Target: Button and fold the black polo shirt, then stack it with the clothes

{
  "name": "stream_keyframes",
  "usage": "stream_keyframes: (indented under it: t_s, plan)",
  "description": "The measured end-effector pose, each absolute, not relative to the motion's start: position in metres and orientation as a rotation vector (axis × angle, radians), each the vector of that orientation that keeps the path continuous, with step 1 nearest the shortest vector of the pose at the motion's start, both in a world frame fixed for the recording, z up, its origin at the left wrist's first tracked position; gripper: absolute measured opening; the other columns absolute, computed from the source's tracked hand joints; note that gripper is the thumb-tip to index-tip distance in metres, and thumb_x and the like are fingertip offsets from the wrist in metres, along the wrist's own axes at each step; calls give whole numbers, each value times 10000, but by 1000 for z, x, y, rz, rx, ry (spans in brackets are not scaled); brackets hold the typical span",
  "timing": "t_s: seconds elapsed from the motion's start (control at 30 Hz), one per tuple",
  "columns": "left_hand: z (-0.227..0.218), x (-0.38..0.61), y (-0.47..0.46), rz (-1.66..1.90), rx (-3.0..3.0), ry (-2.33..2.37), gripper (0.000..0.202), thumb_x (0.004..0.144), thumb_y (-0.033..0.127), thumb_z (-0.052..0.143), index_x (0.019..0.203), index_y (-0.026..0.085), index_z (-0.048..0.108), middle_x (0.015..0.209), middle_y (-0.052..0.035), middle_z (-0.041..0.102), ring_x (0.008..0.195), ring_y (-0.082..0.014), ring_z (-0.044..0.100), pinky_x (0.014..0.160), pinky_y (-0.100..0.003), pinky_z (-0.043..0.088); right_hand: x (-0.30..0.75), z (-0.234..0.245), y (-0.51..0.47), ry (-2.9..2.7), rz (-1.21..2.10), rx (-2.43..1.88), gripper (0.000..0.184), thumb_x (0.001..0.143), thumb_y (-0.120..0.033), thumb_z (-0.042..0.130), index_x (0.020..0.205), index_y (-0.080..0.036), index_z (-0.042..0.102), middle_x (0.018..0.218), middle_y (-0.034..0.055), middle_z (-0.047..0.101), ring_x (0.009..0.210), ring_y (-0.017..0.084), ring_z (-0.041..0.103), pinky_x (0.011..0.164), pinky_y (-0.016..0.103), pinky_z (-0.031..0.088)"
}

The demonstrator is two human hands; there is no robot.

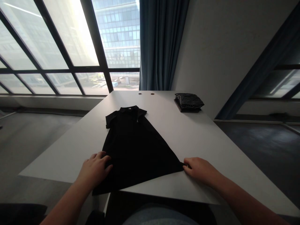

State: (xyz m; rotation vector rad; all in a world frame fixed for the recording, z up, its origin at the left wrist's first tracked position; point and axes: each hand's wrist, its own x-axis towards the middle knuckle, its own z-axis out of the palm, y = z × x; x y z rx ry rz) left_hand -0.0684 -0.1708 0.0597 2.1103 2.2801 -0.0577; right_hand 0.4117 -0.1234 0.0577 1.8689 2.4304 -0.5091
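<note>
Black polo shirt (133,147) lies flat on the table, centre of the frame: soft matte knit, collar and two short sleeves toward the far end, body flaring into a broad, roughly triangular shape. Its hem runs toward me at a slant, from lower left up to the right.

My left hand (95,170) rests open on the cloth near the lower left, palm down, fingers spread and not gripping. My right hand (199,168) sits at the lower right corner of the hem, fingers and thumb closed on the corner in a small pinch. The hands are well apart, with the full width of the hem between them.

The lower left corner of the shirt reaches past the near edge of the white table (199,140). There is open tabletop to the right of the shirt and a narrower strip to its left. Beyond the collar, more bare surface runs to the far edge, where two small round holes (146,93) sit side by side.

At the upper right of the table is a folded striped garment (188,101), black with thin pale lines, stacked on a dark layer, well apart from the shirt.

The room behind has a grey floor (35,140), a large dark-framed window (70,47) at upper left, a blue curtain (161,43), and a pale wall (222,47) at upper right.
</note>
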Motion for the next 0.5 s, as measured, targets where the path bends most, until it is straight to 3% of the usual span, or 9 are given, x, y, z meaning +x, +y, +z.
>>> stream_keyframes:
  t_s: [0.07,0.17,0.33,0.37,0.43,0.5]
  plan:
    - [59,-67,-144,37,2145,2224,346,896,461,641,1186,320,763,1366,-110,671,1194,-350,639,1027,-486,478,423,69,-114,2469,-466,1795,146,829,-318,672,873,-253,795,906,111,765,815,263,724,683,322,474]
    - [50,-66,-92,70,2162,2185,394,922,447,605,1245,264,737,1361,-130,668,1150,-327,659,1028,-456,482,415,84,-85,2688,-397,1670,293,807,-363,736,1077,-268,799,1048,115,763,929,274,725,766,335,518]
    - [32,-56,3,194,2312,2254,471,962,365,555,1393,195,645,1578,-189,502,1439,-397,450,1157,-540,370,312,81,-6,2913,-234,1432,400,939,-358,641,1311,-231,717,1300,129,684,1154,270,666,1005,369,523]
    - [30,-52,20,205,2370,2231,473,964,335,547,1408,199,634,1595,-182,488,1489,-396,387,1189,-557,321,287,75,12,2931,-167,1381,427,935,-337,656,1340,-209,699,1408,148,626,1285,295,606,1097,400,484]
    - [29,-46,52,175,2443,2220,470,974,319,522,1414,198,635,1616,-177,471,1540,-391,306,1230,-585,228,246,61,47,2967,-26,1322,548,912,-323,702,1440,-199,628,1644,152,395,1547,362,327,1258,517,308]
    - [29,-45,80,102,2343,2332,491,1000,383,475,1417,185,642,1637,-196,436,1554,-424,270,1231,-638,171,220,47,80,2956,-15,1339,579,960,-334,649,1520,-227,552,1725,125,231,1611,368,166,1293,583,189]
